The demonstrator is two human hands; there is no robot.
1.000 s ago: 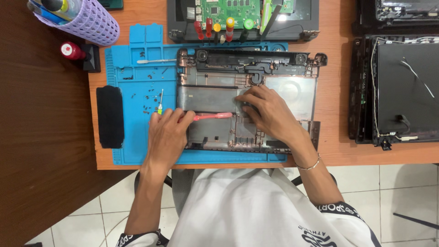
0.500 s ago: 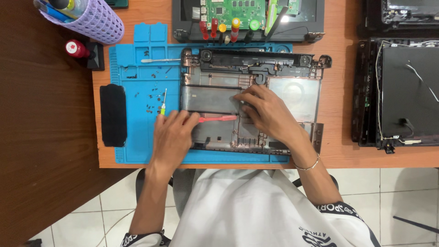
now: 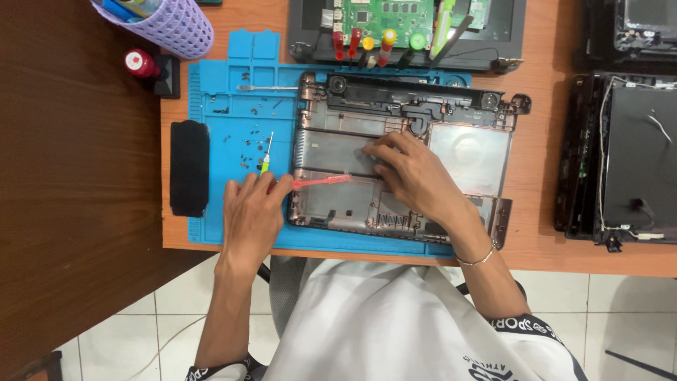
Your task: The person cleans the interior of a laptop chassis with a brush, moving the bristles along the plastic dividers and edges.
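Observation:
A stripped laptop bottom case (image 3: 465, 152) lies on a blue repair mat (image 3: 226, 120). My left hand (image 3: 254, 212) rests at the case's left edge and holds a pink brush-like tool (image 3: 321, 181) that points right into the case. My right hand (image 3: 416, 176) lies palm down inside the case, fingers spread, pressing on its middle. A small green-handled screwdriver (image 3: 266, 154) lies on the mat just above my left hand, among several loose screws.
A green circuit board in another case (image 3: 402, 17) with several coloured screwdrivers (image 3: 367, 44) sits behind. A lilac basket (image 3: 166, 25), a red-capped bottle (image 3: 141, 63), a black pad (image 3: 189, 168), metal tweezers (image 3: 264, 87) and dark laptop parts (image 3: 635, 148) at the right surround the mat.
Both hands stay on the case. My left hand has shifted slightly with the pink tool. The view has moved a little.

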